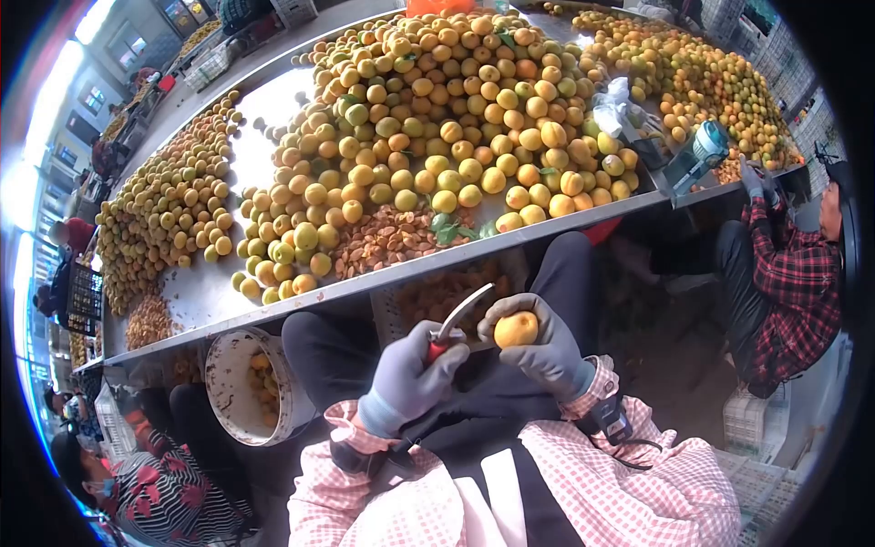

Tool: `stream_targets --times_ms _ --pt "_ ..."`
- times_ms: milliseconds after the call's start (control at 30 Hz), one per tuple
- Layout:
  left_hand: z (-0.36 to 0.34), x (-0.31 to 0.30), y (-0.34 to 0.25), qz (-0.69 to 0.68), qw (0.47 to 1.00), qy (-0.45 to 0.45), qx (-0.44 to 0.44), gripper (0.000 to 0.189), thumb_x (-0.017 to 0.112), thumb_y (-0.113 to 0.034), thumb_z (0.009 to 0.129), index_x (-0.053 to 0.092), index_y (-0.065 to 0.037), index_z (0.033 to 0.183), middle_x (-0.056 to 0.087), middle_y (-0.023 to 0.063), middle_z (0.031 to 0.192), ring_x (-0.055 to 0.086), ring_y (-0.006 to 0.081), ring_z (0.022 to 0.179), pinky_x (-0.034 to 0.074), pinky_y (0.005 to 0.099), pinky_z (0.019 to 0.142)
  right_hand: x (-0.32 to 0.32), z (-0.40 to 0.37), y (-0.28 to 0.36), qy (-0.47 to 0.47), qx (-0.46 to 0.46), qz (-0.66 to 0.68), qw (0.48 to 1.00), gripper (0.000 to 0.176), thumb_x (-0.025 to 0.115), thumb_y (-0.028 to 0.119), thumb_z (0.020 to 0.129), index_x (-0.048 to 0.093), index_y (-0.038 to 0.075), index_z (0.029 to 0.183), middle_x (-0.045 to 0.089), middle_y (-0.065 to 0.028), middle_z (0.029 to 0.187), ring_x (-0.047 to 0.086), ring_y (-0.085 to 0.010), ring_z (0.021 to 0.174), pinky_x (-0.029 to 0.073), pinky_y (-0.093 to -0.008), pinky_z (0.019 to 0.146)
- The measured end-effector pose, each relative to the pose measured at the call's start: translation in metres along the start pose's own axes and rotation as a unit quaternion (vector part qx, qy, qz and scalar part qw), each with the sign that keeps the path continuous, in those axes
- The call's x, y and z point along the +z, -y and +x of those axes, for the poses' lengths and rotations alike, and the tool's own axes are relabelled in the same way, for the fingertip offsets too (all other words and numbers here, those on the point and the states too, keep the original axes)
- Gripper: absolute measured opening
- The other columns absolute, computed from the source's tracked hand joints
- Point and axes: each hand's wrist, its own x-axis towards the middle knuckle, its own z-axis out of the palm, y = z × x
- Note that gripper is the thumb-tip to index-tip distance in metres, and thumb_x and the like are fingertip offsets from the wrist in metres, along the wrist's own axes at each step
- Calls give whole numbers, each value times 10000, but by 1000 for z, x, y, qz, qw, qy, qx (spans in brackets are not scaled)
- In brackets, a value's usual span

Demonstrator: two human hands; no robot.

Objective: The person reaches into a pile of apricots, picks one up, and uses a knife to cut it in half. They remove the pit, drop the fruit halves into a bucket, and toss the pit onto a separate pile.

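Note:
My left hand (412,376), in a grey glove, is wrapped round the red handle of a curved knife (467,310), whose blade points up and to the right. Just right of it, my right hand (545,348), also gloved, holds a yellow-orange apricot (516,329) between thumb and fingers. Blade and fruit are apart. Beyond both hands, a large heap of apricots (437,137) covers the metal table (401,273). A pile of brown pits (387,239) lies near its front edge, with green leaves (448,228) beside it.
A white bucket (219,383) with some fruit stands at lower left. Under the table edge is a crate holding orange pieces (437,296). A bottle with a blue lid (711,141) stands at right. One co-worker in a plaid shirt (793,283) sits right, another in stripes (178,483) lower left.

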Motion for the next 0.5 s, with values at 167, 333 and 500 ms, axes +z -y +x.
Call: stream_targets --times_ms 167,333,500 --pt "-15 3 -5 130 987 52 82 279 707 -195 834 571 -55 1033 642 166 737 644 345 656 494 357 562 28 -2 1 22 -71 -98 992 493 716 -64 772 486 74 1185 558 -96 1207 520 -174 1179 432 -318 1009" --pt "-29 2 3 190 972 61 123 306 718 -224 822 571 -65 1037 647 160 748 634 345 636 483 372 535 32 -2 -3 64 -80 -86 991 520 724 -68 742 470 87 1169 570 -92 1125 567 -228 1128 256 -458 1152" --pt "-35 4 10 228 963 32 138 371 739 -161 767 574 -77 1088 639 149 767 636 349 661 491 368 561 38 -4 -6 63 -54 -24 996 503 714 -71 748 477 86 1164 563 -96 1143 565 -236 1125 291 -456 1131"
